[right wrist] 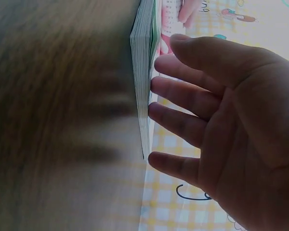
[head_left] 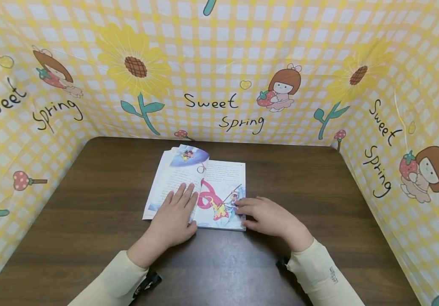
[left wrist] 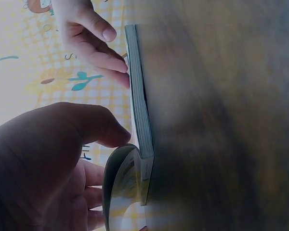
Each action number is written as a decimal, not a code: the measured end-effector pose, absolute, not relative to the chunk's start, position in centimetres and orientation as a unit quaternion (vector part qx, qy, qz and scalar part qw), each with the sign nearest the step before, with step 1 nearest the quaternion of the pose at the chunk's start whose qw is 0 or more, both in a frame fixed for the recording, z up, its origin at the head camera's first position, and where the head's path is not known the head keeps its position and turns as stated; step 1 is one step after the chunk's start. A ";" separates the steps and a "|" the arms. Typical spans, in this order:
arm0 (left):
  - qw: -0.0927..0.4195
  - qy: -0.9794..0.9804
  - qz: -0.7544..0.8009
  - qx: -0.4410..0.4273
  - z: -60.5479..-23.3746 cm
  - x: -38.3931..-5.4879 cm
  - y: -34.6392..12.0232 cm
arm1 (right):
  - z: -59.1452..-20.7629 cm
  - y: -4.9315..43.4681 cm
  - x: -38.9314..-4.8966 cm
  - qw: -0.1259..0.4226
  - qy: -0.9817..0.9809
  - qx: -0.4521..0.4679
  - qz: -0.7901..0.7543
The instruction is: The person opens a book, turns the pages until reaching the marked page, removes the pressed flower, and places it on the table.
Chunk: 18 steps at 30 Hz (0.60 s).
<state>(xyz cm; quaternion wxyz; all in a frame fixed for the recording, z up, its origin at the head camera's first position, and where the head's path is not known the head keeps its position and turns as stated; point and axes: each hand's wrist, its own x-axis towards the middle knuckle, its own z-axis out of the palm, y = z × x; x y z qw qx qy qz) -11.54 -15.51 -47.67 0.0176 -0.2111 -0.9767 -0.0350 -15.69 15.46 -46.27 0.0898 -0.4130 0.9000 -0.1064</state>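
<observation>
An illustrated book [head_left: 223, 174] lies spread on the table, its left pages lifting and bowing near the spine. My left hand [head_left: 175, 216] rests flat on the left page, fingers extended, thumb by the lower edge near the spine. On the right page, a picture of a figure with a pink ribbon shows. My right hand [head_left: 267, 216] is at that page's right edge, fingertips touching the page with fingers slightly bent. In the right wrist view, the right fingers [right wrist: 178, 122] are spread beside the thick page block [right wrist: 142, 72]. The left wrist view shows the curved left pages [left wrist: 120, 192] under the left hand.
The dark wooden table [head_left: 303, 178] extends around the book. A yellow-checked cloth [head_left: 219, 55] printed with flowers and cartoon figures stands as walls at the back and both sides. A black strap [head_left: 147, 284] sits at the left wrist.
</observation>
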 end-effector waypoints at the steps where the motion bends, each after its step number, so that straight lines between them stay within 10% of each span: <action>1: 0.015 -0.977 -0.036 -0.211 -47.7 -11.5 -15.5 | -46.3 15.5 -15.7 0.091 0.901 -0.411 -0.108; 18: -0.032 -0.977 -0.045 -0.206 -47.3 -11.2 -15.2 | -45.8 16.2 -15.8 0.098 0.917 -0.367 -0.124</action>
